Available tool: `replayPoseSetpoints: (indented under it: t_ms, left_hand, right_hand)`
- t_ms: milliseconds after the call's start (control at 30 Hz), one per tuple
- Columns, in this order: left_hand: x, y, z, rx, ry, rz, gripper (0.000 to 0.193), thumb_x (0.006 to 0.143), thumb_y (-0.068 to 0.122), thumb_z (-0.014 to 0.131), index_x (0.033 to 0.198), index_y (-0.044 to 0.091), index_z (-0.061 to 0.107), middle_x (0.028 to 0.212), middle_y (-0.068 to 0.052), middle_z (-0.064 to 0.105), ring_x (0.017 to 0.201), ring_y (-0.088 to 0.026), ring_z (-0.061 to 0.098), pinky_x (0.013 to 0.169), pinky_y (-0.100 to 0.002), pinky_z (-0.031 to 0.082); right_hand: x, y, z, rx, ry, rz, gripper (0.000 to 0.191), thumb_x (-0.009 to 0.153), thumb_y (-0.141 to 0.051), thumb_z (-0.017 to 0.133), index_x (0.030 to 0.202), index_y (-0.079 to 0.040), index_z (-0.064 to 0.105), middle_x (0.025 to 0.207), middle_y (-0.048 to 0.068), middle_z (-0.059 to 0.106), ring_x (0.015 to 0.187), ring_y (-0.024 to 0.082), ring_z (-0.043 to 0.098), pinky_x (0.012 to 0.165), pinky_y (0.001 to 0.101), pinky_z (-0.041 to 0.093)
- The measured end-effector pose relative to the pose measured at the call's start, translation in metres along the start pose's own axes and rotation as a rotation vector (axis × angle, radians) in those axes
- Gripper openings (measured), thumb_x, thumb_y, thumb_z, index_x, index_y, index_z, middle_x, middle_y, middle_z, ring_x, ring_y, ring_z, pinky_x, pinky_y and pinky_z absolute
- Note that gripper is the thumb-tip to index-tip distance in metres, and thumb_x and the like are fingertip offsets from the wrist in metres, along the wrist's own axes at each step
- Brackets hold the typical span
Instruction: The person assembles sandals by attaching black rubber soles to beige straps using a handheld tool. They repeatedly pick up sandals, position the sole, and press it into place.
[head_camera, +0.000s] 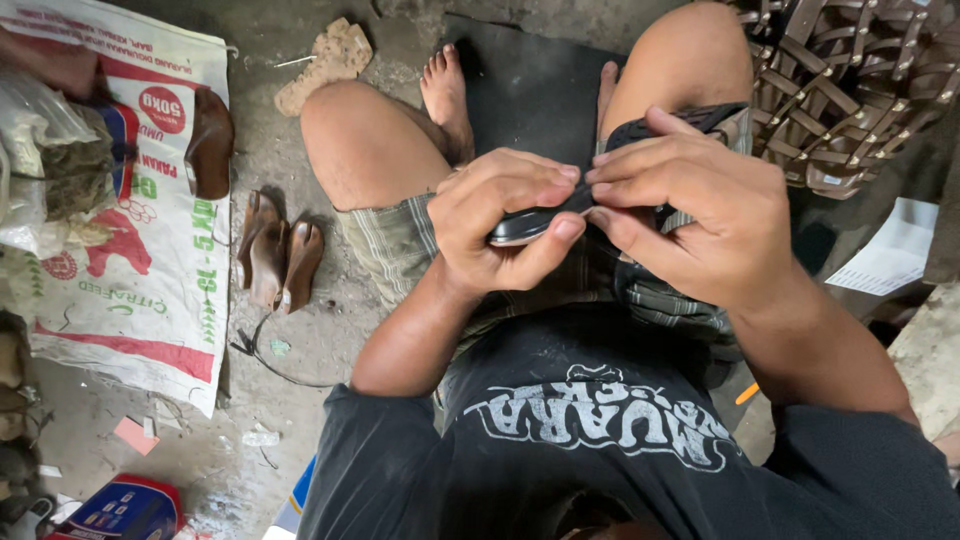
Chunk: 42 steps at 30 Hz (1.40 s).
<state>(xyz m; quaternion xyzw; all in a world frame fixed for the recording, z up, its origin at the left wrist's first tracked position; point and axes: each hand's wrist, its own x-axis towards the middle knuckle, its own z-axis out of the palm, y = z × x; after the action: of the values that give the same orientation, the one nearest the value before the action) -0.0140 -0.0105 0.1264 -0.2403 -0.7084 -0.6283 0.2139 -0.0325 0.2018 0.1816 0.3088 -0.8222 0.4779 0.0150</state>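
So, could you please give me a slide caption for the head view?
Seated person's left hand and right hand pinch a black sole over the lap.

Seated on concrete floor (300, 150); left hand (500, 225) and right hand (700, 215) meet over the lap, both in a pinching grip on a flat black rubber sandal sole (530, 225), thumbs pressed along its edge. Brown leather shoe pieces (275, 255) lie beside a printed white woven sack (150, 290) at left. Heap of woven brown strap uppers (850, 80) near the right knee.

Soft, dim daylight — faint shadows, no glare, sharp centre, slight wide-angle edge stretch.
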Motion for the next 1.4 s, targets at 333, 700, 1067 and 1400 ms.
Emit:
replayPoseSetpoints:
  t_ms: [333, 700, 1067, 1400]
  left_hand:
    - [0.001, -0.002, -0.009, -0.116, -0.093, -0.001, 0.029, 0.096, 0.02, 0.058, 0.104, -0.006, 0.067, 0.106, -0.02, 0.071, 0.101, -0.033, 0.075, 0.085, -0.037, 0.063]
    - [-0.012, -0.005, -0.006, -0.061, -0.085, -0.043, 0.03, 0.099, 0.023, 0.064, 0.108, -0.005, 0.064, 0.107, -0.022, 0.069, 0.103, -0.033, 0.074, 0.087, -0.037, 0.063]
    - [-0.018, 0.0, -0.052, 0.629, -0.372, -0.213, 0.033, 0.09, 0.015, 0.08, 0.12, 0.008, 0.069, 0.119, -0.008, 0.071, 0.107, -0.027, 0.07, 0.094, -0.038, 0.055]
    - [-0.016, -0.013, -0.002, 0.715, -0.336, -0.041, 0.042, 0.093, 0.01, 0.064, 0.135, 0.006, 0.065, 0.126, -0.003, 0.071, 0.105, -0.018, 0.07, 0.086, -0.034, 0.052]
  right_hand:
    - [0.001, -0.009, 0.002, -0.066, 0.012, 0.001, 0.018, 0.087, -0.005, 0.083, 0.098, -0.001, 0.07, 0.105, 0.012, 0.075, 0.106, 0.026, 0.074, 0.111, 0.05, 0.053]
    - [0.005, -0.005, 0.012, -0.058, 0.004, -0.053, 0.027, 0.092, -0.017, 0.088, 0.11, -0.005, 0.073, 0.117, 0.006, 0.075, 0.11, 0.021, 0.071, 0.102, 0.0376, 0.048]
    - [0.007, 0.046, -0.021, -0.176, -0.181, -0.013, 0.027, 0.095, -0.006, 0.079, 0.12, -0.001, 0.07, 0.127, 0.012, 0.071, 0.121, 0.031, 0.07, 0.117, 0.0509, 0.048]
    - [-0.015, 0.083, 0.007, -0.184, 0.014, -0.101, 0.03, 0.094, -0.002, 0.091, 0.119, -0.002, 0.074, 0.122, 0.013, 0.073, 0.107, 0.026, 0.073, 0.093, 0.0319, 0.06]
